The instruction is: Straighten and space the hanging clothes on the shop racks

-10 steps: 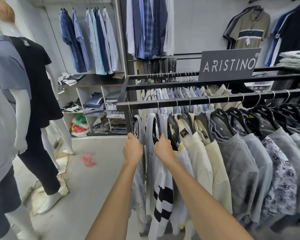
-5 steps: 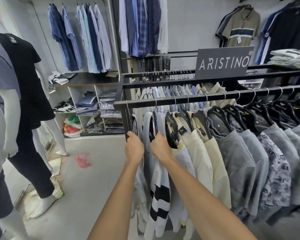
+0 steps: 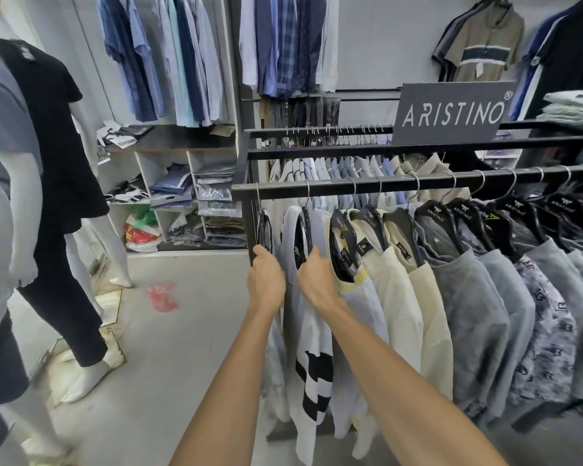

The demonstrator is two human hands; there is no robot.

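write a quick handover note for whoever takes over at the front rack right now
Left hand: closed on the shoulder of the first black plastic hanger, at the left end of the black metal front rail.
Right hand: closed on the second black hanger, which carries the white shirt with black stripes.
Done, by the look of it: the cream shirts and grey sweatshirts further right hang at fairly even gaps.
Left: the first few garments at the left end sit bunched and turned edge-on; square and space them. The back rail's state is hard to judge from here.
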